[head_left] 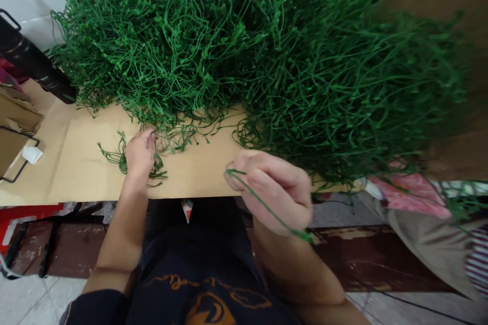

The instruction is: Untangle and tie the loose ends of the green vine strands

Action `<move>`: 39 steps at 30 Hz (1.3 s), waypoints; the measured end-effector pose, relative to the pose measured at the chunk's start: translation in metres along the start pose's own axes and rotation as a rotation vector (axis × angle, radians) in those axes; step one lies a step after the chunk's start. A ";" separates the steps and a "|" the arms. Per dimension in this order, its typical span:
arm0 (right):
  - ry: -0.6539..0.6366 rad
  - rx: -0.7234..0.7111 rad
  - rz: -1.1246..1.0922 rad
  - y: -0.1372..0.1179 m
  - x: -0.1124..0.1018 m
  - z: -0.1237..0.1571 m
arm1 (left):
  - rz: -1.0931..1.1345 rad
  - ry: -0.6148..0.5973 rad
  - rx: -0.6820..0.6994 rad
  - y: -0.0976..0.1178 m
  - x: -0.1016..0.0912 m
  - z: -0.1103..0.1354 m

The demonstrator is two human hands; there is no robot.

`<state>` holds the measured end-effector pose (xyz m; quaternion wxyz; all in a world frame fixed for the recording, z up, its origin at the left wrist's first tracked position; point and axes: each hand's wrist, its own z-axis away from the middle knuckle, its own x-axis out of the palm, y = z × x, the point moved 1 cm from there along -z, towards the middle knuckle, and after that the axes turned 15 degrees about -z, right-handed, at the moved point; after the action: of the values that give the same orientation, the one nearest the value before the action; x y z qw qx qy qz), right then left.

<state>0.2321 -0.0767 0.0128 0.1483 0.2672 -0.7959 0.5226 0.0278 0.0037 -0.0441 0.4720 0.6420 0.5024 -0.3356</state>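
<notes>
Head, R hand [272,190] pinching green stem [267,208]

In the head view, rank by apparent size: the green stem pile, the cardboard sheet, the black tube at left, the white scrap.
1. green stem pile
2. cardboard sheet, partly covered by the pile
3. black tube, cut off by the frame edge
4. white scrap

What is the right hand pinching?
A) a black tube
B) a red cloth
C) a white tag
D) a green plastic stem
D: the right hand pinches a thin green plastic stem that runs back across its wrist, in front of the big green stem pile.
</notes>
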 end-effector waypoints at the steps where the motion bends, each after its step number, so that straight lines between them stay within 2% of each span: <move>1: 0.006 -0.004 -0.001 -0.003 -0.001 -0.001 | 0.026 0.004 -0.006 -0.002 0.000 0.000; 3: 0.031 0.080 0.020 0.000 -0.006 -0.006 | 0.083 0.019 0.041 -0.001 -0.001 0.002; 8: 0.074 0.301 0.139 0.032 -0.018 -0.019 | 0.207 0.070 0.148 0.009 -0.003 0.007; 11: 0.087 0.336 0.112 0.039 -0.022 -0.022 | 0.232 0.090 0.179 0.010 -0.003 0.008; 16: 0.124 0.342 0.035 0.036 -0.023 -0.030 | 0.259 0.120 0.215 0.012 -0.005 0.010; 22: 0.115 0.440 0.277 0.057 -0.013 -0.038 | 0.322 0.128 0.252 0.015 -0.007 0.013; 27: 0.040 0.371 0.264 0.065 -0.008 -0.040 | 0.345 0.133 0.253 0.015 -0.007 0.014; 34: 0.063 0.304 0.318 0.058 -0.012 -0.041 | 0.446 0.052 0.293 0.017 -0.013 0.015; 37: 0.071 0.200 0.414 0.058 -0.015 -0.040 | 0.527 -0.024 0.328 0.018 -0.017 0.015; 39: 0.083 0.094 0.547 0.059 -0.016 -0.040 | 0.566 -0.054 0.301 0.018 -0.017 0.015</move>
<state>0.2090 -0.0180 -0.0230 0.0218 0.0274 -0.8065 0.5901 0.0415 -0.0168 -0.0290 0.4596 0.8098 0.2358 -0.2783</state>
